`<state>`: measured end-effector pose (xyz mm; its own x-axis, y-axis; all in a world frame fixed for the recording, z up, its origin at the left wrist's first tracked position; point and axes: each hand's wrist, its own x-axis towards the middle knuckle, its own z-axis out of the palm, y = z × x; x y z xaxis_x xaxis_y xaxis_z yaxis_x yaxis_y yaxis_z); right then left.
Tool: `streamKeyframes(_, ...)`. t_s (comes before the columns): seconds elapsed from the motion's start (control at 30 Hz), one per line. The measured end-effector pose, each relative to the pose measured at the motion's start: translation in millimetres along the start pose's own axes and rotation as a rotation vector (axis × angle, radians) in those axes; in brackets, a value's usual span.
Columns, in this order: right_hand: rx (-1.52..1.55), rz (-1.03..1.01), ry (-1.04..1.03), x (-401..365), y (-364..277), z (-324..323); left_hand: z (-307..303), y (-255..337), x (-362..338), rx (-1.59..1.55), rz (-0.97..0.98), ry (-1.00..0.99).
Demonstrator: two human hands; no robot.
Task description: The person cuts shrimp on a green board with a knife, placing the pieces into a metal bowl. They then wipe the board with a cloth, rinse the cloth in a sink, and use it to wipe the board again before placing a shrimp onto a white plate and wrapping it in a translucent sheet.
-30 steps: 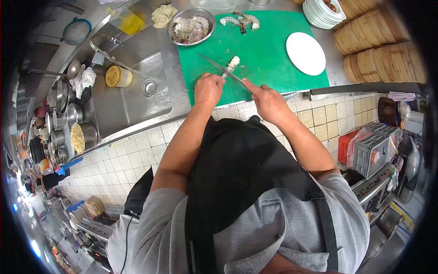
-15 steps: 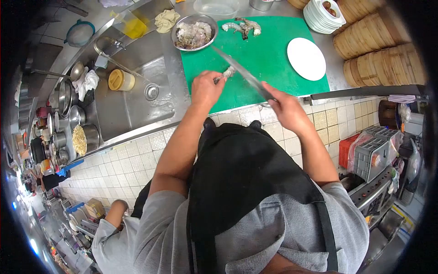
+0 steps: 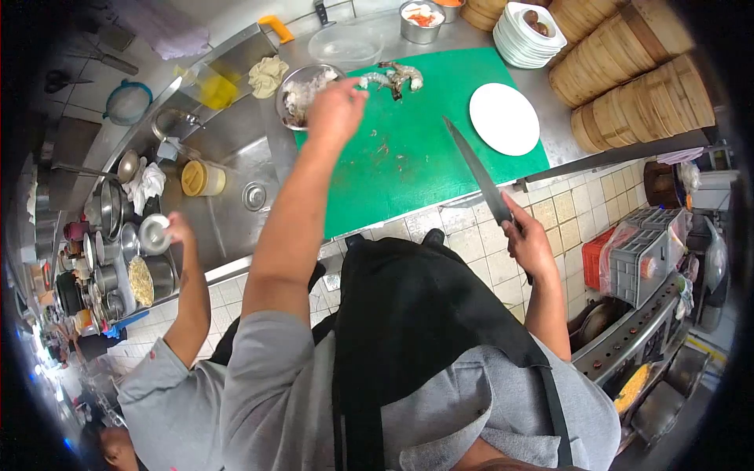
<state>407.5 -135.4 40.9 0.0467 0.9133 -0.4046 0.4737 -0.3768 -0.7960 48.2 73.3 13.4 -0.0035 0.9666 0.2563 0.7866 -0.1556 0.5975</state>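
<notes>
Far ahead, the flat green cutting board (image 3: 416,165) now lies bare where a shrimp was held half a second ago. The left hand (image 3: 336,110) has moved to the far left rim of the round steel bowl (image 3: 292,98) of pale peeled shrimp, fingers curled; what they pinch I cannot tell. The right hand (image 3: 528,243) has drawn back past the near edge, fingers wrapped around the long slim knife (image 3: 477,174).

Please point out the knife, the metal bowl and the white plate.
knife (image 3: 475,169): head view, middle of the blade.
metal bowl (image 3: 280,100): head view, left rim.
white plate (image 3: 504,118): head view, its centre.
</notes>
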Motion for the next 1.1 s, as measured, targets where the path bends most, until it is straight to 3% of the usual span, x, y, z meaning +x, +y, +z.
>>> streamKeyframes(0.07, -0.037, -0.01, -0.033, -0.6, 13.9, 1.7, 24.6, 21.2, 14.5, 0.134, -0.174, -0.271)
streamKeyframes(0.17, -0.018, -0.051, -0.049, -7.4, 23.6, 3.3, 70.1, 11.5, 44.1, 0.254, -0.237, -0.369)
streamKeyframes(0.43, 0.064, 0.102, -0.057, -27.5, 29.7, -5.5, 110.3, 2.0, 56.9, 0.338, -0.272, -0.333)
streamKeyframes(0.67, 0.162, 0.125, -0.077, -15.4, 13.8, -3.6, 61.3, -10.5, -41.0, 0.304, -0.031, -0.375)
streamKeyframes(0.77, 0.167, 0.065, -0.16, -3.0, 5.5, 8.1, 23.0, -21.8, -74.4, 0.26, -0.093, -0.362)
streamKeyframes(0.83, 0.189, 0.079, -0.224, 6.0, -1.7, 18.1, 4.5, -28.8, -84.7, 0.22, -0.281, -0.385)
streamKeyframes(0.93, 0.181, 0.077, -0.325, 21.6, -8.9, 33.8, -1.6, -39.2, -83.9, 0.177, -0.412, -0.396)
streamKeyframes(1.1, 0.188, 0.039, -0.47, 46.2, -5.4, 54.8, 18.2, -46.6, -60.3, 0.104, -0.466, -0.314)
